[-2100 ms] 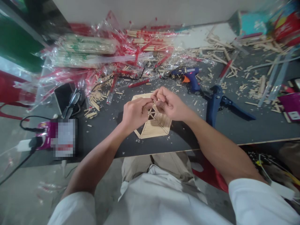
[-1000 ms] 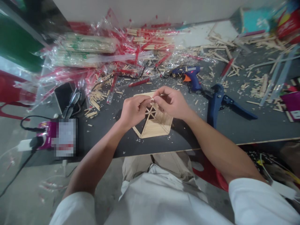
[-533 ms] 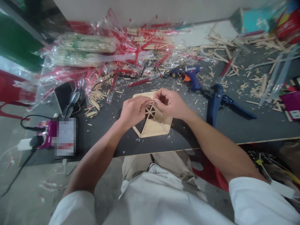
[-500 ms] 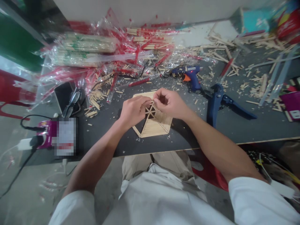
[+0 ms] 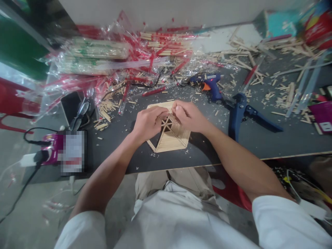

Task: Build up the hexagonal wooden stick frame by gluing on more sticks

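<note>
Head view: looks down on a dark grey tabletop [image 5: 109, 155], with a flat, hexagonal panel of pale wooden sticks [image 5: 171, 141] lying near its front edge, partly beneath both hands. Arches the left hand [image 5: 149, 123] over the panel's upper left, fingers curled, tips close to the thumb above the hub. Holds the right hand [image 5: 190, 116] opposite, just beside those tips, fingers folded in, thumb bent against them. Cannot tell whether pinching anything in either hand; too small and hidden there.

Seems, by judgement, to be at placing or adjusting a short piece near the hub, with lower and right wedges mostly filled, lower left one largely open. Probably calls next for steady fingertips and close alignment with the neighbouring rows. Beyond the right hand, shows a blue glue gun with an orange trigger [image 5: 214, 86] and a dark blue, long-handled cutter [image 5: 237, 116].
</note>
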Tool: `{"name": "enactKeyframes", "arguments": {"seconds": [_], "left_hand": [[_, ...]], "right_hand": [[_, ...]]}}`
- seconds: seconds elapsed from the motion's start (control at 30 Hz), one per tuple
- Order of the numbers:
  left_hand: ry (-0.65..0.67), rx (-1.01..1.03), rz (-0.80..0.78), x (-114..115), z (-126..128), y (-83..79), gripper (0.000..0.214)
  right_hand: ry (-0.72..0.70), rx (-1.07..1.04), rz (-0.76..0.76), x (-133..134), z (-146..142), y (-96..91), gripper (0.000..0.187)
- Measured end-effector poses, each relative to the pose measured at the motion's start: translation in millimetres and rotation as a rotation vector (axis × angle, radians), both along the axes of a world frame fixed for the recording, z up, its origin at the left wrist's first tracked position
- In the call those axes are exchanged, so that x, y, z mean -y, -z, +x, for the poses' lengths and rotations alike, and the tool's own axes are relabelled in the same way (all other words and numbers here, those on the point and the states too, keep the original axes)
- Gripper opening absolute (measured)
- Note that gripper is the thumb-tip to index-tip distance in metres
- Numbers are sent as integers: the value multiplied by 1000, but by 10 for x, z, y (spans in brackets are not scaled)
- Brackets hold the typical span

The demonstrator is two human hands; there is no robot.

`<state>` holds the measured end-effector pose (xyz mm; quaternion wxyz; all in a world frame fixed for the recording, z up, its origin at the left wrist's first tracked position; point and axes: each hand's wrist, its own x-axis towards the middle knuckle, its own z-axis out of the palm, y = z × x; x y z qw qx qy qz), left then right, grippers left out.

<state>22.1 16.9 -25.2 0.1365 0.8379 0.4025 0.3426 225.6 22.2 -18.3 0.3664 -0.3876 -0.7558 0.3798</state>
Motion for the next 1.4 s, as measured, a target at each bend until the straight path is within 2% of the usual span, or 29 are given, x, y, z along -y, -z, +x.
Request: {"name": "enactKeyframes", "arguments": {"seconds": [0.1,0.2,0.43,0.7,0.93,1.13,1.4], "left_hand": [[5,7,6,-8,-7,-5,28],[5,32,14,-24,-22,-1,27],[9,2,32,-44,-42,18,26],[64,-69,60,-25,-62,13,27],[63,-56,92,-23,-53,14,26],[20,-44,85,-42,-62,9,25],[-176,15,17,-211,-155,91,22]], "right_hand": [[33,-1,-9,3,1,-4,30],[50,-52,-79,4,3,4,32],[-59,-146,-257,-30,28,24,41],[-18,-100,-201,-23,43,-10,20],[17,-83,-181,-31,42,-35,15],[98,-44,-139,-42,64,-39,13],[378,-55,-23,-194,258,2,13]]}}
